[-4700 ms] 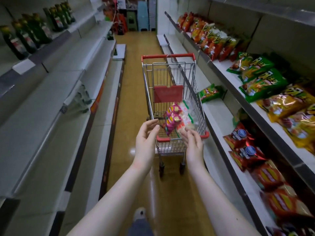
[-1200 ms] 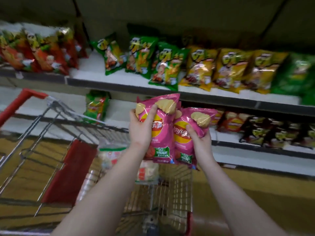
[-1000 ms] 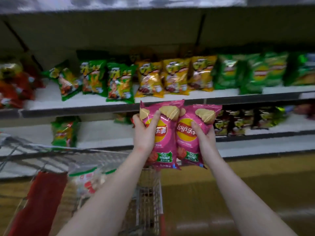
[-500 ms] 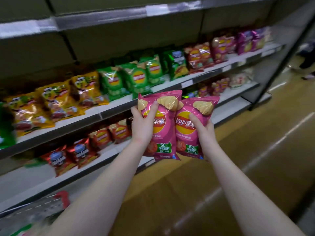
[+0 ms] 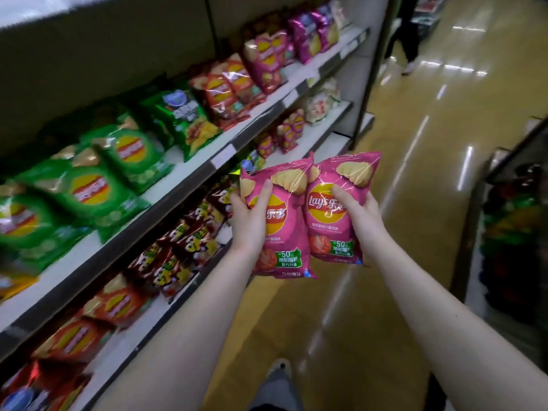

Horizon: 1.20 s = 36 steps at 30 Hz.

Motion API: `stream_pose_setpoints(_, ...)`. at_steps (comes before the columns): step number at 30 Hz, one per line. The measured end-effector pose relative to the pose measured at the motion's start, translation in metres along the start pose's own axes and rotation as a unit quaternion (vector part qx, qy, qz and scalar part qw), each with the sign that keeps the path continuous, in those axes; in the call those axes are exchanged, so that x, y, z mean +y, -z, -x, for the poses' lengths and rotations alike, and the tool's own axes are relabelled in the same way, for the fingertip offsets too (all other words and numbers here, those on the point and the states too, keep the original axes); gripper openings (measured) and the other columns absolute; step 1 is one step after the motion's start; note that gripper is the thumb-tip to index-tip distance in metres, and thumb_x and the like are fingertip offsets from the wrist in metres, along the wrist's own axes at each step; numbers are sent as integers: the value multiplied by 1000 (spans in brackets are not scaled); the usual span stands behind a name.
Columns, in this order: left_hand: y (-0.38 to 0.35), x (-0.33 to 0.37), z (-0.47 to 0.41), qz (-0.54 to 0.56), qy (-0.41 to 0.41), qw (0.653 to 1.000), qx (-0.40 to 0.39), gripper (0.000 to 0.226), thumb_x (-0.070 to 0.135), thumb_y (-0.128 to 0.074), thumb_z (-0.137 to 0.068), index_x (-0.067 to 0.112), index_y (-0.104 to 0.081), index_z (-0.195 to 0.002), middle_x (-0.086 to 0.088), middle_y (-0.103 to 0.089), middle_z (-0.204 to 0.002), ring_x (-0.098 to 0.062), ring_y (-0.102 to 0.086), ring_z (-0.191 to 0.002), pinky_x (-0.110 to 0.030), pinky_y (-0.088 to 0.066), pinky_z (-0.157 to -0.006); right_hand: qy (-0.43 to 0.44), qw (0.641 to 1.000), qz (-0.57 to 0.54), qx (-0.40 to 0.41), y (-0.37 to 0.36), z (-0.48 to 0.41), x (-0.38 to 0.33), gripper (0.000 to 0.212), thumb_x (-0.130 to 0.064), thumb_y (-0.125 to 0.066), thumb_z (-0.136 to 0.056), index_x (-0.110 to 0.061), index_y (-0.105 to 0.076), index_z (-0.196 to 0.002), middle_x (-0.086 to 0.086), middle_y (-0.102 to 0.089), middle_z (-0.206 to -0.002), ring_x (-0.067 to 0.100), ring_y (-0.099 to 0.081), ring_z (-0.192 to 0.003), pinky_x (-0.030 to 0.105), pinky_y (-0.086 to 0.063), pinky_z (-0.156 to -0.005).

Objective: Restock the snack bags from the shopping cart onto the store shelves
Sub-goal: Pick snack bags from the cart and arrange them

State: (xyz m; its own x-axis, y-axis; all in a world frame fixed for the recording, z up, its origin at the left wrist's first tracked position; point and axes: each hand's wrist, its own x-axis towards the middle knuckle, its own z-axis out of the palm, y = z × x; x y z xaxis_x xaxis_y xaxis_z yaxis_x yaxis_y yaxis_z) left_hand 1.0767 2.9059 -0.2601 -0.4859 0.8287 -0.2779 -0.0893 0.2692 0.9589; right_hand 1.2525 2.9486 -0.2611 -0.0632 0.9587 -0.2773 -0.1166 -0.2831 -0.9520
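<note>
Shelving, left of aisle: upper shelf [image 5: 166, 207] carries rows of bags; lower shelf [image 5: 323, 133] beneath it carries more.
Aisle floor [image 5: 394, 262]: centre.
Two snack bags, side by side, edges touching, beside the lower shelf: left bag [image 5: 286, 232] in left hand [image 5: 249, 222], right bag [image 5: 327, 232] in right hand [image 5: 361, 216].
Second shelving unit [image 5: 510, 232]: far right.

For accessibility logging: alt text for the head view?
The left hand grips one pink chip bag, the right hand a second pink bag beside it. Store shelves of green, red and pink snack bags line the left.
</note>
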Motion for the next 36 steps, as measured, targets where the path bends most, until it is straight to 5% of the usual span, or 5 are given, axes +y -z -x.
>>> stream_pose_setpoints(5, -68, 13, -67, -12, 0, 998, -60, 73, 58, -60, -85, 25, -31, -143, 3, -55, -128, -15, -58, -111, -35, -48, -96, -3, 998, -9, 68, 33, -64, -19, 57, -37, -73, -78, -20, -47, -126, 3, -69, -108, 16, -72, -81, 26, -56, -62)
stream_pose_setpoints(9, -128, 26, -104, -8, 0, 997, -81, 39, 48, -60, -89, 33, -34, -112, 12, -58, -91, -8, -64, -81, -27, -53, -69, -5, 996, -14, 83, 68, -116, -31, 60, -37, -73, -77, -18, -47, -128, 3, -69, -108, 14, -72, -79, 24, -56, -60)
stream_pose_setpoints(14, -208, 33, -144, -6, 10, 996, -89, 38, 48, -60, -89, 32, -34, -110, 9, -58, -92, -8, -64, -82, -26, -54, -69, -8, 997, -11, 75, 121, -194, -42, 56, -34, -71, -80, -18, -47, -128, 1, -68, -104, 11, -72, -75, 21, -54, -57)
stream_pose_setpoints(24, -344, 22, -223, 137, 65, 988, 4, 54, 41, -61, -88, 36, -30, -132, 2, -62, -113, -18, -67, -95, -33, -56, -73, -49, 998, 28, -11, 213, -370, -75, 54, -27, -74, -76, -22, -46, -123, -2, -66, -103, 10, -70, -79, 21, -54, -57)
stream_pose_setpoints(36, -362, 1, -365, 156, 11, 976, 149, 50, 13, -70, -85, 29, -40, -123, 8, -61, -107, -2, -68, -83, -19, -56, -61, -5, 983, 121, -136, 141, -566, -49, 54, -26, -81, -72, -25, -52, -118, -9, -67, -102, 10, -70, -86, 26, -57, -70)
